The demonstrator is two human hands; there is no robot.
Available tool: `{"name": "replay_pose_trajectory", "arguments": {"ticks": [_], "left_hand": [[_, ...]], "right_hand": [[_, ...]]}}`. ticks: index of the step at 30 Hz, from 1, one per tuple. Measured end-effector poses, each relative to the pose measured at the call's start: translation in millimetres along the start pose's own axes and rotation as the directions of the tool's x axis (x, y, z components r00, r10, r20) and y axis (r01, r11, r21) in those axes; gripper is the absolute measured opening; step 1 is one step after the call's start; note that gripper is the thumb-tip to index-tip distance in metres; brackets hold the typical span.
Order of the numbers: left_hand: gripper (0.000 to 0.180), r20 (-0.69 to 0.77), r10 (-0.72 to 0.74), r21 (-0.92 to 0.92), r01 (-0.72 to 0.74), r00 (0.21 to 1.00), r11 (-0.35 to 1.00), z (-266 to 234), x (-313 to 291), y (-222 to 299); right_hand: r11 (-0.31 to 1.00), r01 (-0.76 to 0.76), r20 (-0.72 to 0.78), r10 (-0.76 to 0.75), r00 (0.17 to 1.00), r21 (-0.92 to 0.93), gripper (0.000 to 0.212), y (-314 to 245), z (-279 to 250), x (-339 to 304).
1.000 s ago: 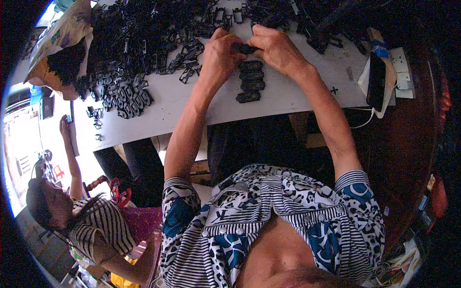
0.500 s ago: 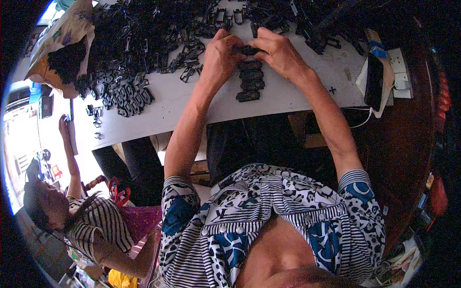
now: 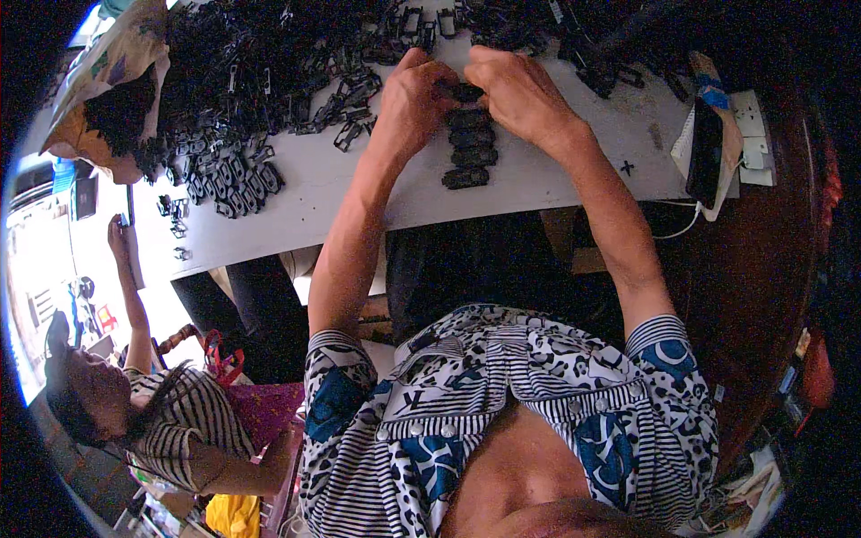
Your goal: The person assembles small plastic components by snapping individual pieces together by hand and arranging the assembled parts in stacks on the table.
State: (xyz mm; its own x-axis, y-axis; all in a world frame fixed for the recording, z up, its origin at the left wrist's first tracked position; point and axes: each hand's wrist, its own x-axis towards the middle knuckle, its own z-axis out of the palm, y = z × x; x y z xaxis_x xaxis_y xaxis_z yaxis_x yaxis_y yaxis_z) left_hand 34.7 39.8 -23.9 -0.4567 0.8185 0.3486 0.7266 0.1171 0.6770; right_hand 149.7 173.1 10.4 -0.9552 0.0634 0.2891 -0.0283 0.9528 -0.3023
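A column of several small black plastic parts (image 3: 471, 157) lies on the pale tabletop in front of me, stacked one behind the other. At its far end a single black plastic piece (image 3: 465, 92) sits between my hands. My left hand (image 3: 417, 97) is closed, its thumb and fingertips pinching that piece from the left. From the right, my right hand (image 3: 520, 94) bends its fingers onto the same piece, closed. Knuckles hide most of the fingertips, and the piece's details are too dark to make out.
A large heap of black plastic frames (image 3: 260, 63) covers the table's far left, with a sorted cluster (image 3: 233, 179) nearer. A cloth sack (image 3: 108, 99) stands at left. On the right are a phone (image 3: 706, 152) and a power strip (image 3: 753, 134). Another person (image 3: 179, 412) sits at left.
My right hand's fingers have shifted slightly left and curled more over the piece. The left hand stays nearly in place. The column of parts looks unchanged.
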Motion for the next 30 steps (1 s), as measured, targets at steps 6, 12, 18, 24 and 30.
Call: {"name": "replay_pose_trajectory", "arguments": {"ticks": [6,12,18,24,30], "left_hand": [[0.034,0.007,0.014,-0.048,-0.014,1.0,0.999,-4,1,2],[0.034,0.033,-0.061,-0.109,0.064,0.998,0.992,-2,-1,2],[0.034,0.027,-0.005,-0.121,0.008,1.0,0.993,-18,-3,7],[0.039,-0.078,-0.199,0.011,0.201,0.977,0.98,-45,-53,67],[0.058,-0.063,-0.076,0.269,0.09,0.995,0.959,-3,-119,100]], "right_hand": [[0.998,0.062,-0.064,-0.061,0.996,0.006,0.014,7,5,1],[0.987,-0.034,0.082,0.021,0.996,0.159,0.022,17,-4,-9],[0.983,-0.057,0.081,0.043,0.996,0.172,0.025,13,-3,-15],[0.983,0.004,0.013,-0.007,1.0,0.184,0.022,12,-1,-28],[0.996,0.001,0.059,-0.007,0.998,0.087,0.028,-2,-4,-35]]}}
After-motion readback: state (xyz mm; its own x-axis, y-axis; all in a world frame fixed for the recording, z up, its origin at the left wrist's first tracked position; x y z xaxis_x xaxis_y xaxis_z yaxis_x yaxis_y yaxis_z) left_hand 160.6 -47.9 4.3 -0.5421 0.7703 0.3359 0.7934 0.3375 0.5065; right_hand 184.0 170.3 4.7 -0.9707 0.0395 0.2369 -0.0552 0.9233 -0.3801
